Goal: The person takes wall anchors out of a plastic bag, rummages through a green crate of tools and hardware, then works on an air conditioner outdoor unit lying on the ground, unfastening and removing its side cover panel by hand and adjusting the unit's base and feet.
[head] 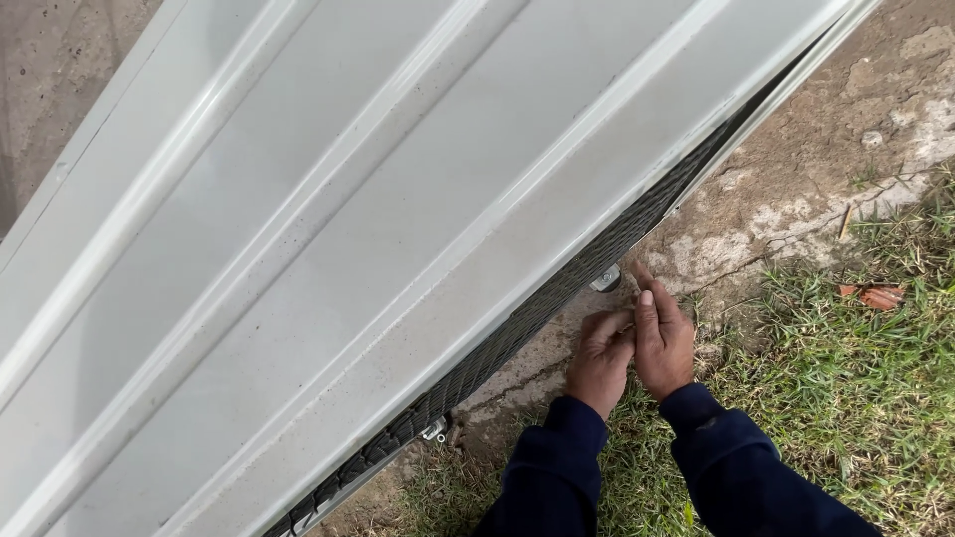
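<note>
Metal foot (606, 279) under white unit (378, 219), at 11 o'clock of both hands. Left hand (600, 360) and right hand (661, 338) curled together beside it (grip unclear, maybe something small). Foot untouched.

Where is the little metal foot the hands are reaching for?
In the head view, the metal foot sits right of centre under the white unit's edge, just above the right hand.

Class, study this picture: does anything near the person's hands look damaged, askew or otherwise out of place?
Yes. The concrete slab beside the white ribbed metal cover is cracked and flaking, with pale patches. A reddish broken shard lies loose in the grass. Both hands, left hand and right hand, are at the unit's lower edge.
</note>
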